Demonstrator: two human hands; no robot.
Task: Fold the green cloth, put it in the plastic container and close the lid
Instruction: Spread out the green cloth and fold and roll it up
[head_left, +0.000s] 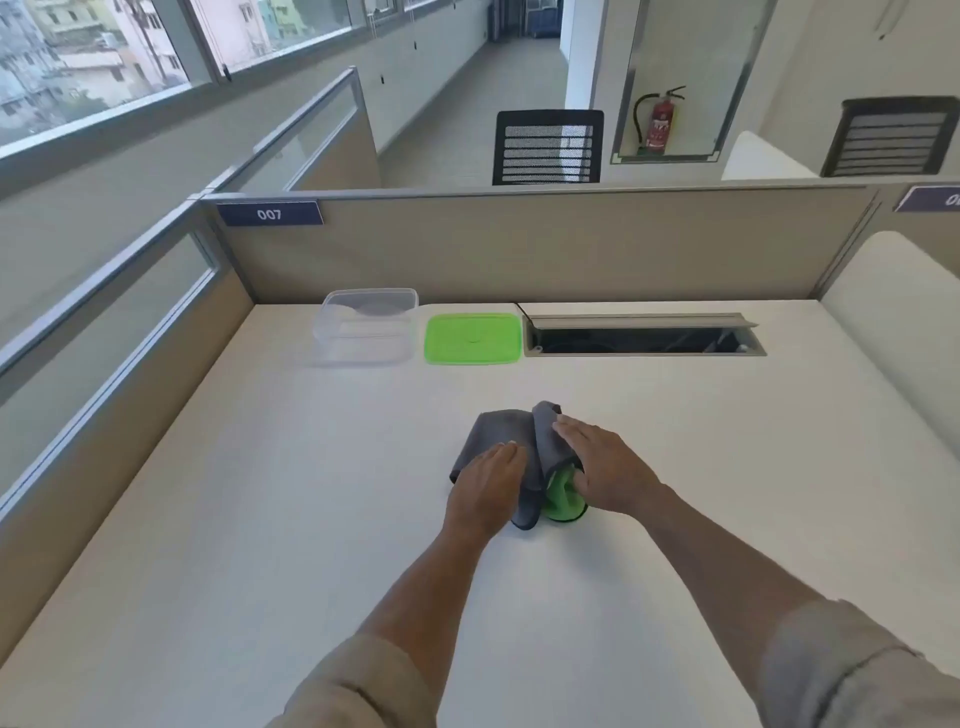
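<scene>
While pressed flat, green cloth (519, 457) under open left hand (485, 493), right hand (605, 467) gripping its fold.

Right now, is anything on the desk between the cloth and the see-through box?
Nothing visible. Bare white desk lies between the grey-and-green cloth and the open clear plastic container. The flat green lid sits beside it, to its right.

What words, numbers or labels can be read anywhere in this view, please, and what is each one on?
"007": white digits on the dark blue plate on the desk partition.
A second blue plate at the right edge is cut off; unreadable.
The label on the fire extinguisher is too small to read.
</scene>
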